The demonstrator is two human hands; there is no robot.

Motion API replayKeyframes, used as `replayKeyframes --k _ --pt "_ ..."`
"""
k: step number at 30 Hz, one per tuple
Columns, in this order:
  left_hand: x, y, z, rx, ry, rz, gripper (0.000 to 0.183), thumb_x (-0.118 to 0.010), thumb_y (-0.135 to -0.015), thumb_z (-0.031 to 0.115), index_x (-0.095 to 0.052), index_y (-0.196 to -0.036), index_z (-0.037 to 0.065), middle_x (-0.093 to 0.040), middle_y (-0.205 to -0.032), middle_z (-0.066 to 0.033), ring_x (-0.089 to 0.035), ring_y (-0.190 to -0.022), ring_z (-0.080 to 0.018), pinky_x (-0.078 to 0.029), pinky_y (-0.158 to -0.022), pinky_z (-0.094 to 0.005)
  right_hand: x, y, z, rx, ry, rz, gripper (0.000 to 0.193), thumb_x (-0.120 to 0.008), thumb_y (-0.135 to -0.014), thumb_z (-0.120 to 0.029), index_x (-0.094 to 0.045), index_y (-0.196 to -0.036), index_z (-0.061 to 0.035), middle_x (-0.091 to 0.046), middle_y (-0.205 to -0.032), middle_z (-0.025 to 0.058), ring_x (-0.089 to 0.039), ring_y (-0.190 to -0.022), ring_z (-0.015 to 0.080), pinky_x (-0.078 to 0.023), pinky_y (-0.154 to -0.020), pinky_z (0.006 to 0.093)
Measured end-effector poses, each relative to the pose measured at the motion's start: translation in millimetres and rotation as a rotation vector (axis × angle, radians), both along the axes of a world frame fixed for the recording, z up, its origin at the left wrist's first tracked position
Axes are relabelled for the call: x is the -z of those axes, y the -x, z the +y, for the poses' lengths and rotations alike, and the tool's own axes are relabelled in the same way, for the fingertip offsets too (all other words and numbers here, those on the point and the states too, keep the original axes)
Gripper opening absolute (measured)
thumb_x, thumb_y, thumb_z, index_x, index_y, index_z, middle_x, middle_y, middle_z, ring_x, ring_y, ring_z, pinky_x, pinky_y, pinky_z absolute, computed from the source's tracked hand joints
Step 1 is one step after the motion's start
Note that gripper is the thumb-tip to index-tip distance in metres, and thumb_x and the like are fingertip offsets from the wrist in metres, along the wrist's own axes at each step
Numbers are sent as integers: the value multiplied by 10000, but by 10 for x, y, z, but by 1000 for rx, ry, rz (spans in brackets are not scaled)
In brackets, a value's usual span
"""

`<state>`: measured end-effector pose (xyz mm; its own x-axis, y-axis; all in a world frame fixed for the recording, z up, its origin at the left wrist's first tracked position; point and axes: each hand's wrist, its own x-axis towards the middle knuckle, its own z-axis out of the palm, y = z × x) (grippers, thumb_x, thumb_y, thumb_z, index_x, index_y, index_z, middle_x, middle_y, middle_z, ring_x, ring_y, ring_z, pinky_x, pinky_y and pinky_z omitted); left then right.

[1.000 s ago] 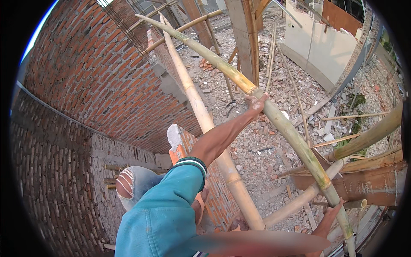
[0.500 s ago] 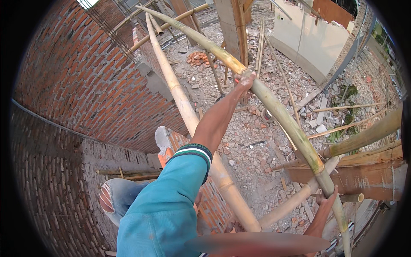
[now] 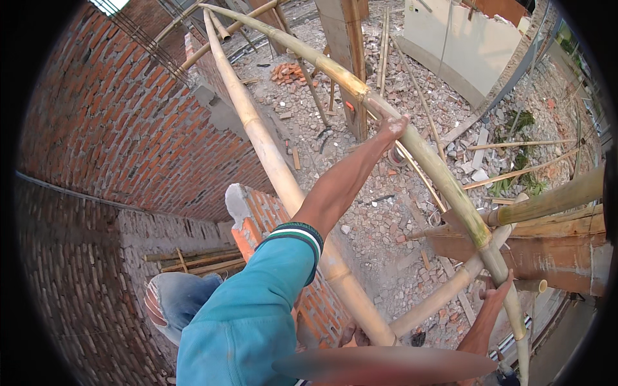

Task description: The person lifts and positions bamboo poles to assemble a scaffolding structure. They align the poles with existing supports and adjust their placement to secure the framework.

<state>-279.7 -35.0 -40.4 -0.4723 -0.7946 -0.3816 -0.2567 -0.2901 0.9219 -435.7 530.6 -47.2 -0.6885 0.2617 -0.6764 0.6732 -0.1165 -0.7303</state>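
Left hand: the left hand (image 3: 393, 125) is stretched way out in front with the fingers wrapped around the long greenish bamboo pole (image 3: 412, 145), gripping it from the near side. Looks like a steadying grip to me, since the person is perched high up and that pole works as a rail.

Right hand: the right hand (image 3: 499, 289) is lower down on the right, fingers up against the same bamboo pole just below the joint (image 3: 479, 235) where several poles cross. Can't tell if the fingers are actually closed around it or just pressed on it; the view is too partial.

Bamboo pole: it runs diagonally from the top middle down to the lower right edge of the view, well above the rubble-covered ground (image 3: 380, 212). It crosses a horizontal bamboo pole (image 3: 553, 199) at the joint, so it's part of a scaffold frame, which is probably why both hands go for it.

Second pole: a paler bamboo pole (image 3: 270, 161) slants alongside the brick wall (image 3: 129, 135) and passes under the outstretched left arm, close to the broken top of a low brick wall end (image 3: 257, 212).

Below: broken bricks, thin sticks and a concrete column (image 3: 347, 58) are scattered far below; a pale wall slab (image 3: 463, 45) stands at the top right.

Sleeve: the teal sleeve (image 3: 251, 315) with a striped cuff fills the lower middle.
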Motion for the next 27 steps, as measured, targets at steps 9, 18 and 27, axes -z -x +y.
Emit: replayKeyframes --k 9,18,27 --pt "392 -438 -966 180 -11 -36 706 -582 -970 534 -482 -1407 -11 -583 -1333 -209 -589 -1165 -283 -458 -1028 -419 271 -8 -81 429 346 242 559 -838 -766 -241 -580 -1231 -68 -657 -1122 100 -643 -1011 272 -553 -901 446" --pt "223 -416 -1581 184 545 -172 664 -499 -993 622 -514 -1429 122 -551 -1396 -166 -529 -1265 -297 -378 -1085 -507 -258 -694 -847 304 205 138 839 -849 -789 -350 -426 -1387 58 -565 -1330 182 -597 -1158 289 -524 -974 453" --pt "79 -302 -24 1027 1726 -391 695 -555 -914 663 -554 -1448 219 -604 -1384 -82 -516 -1317 -324 -218 -1076 -735 -18 -79 806 572 133 278 767 -839 -827 -342 -438 -1354 47 -504 -1402 207 -555 -1248 287 -485 -1004 430"
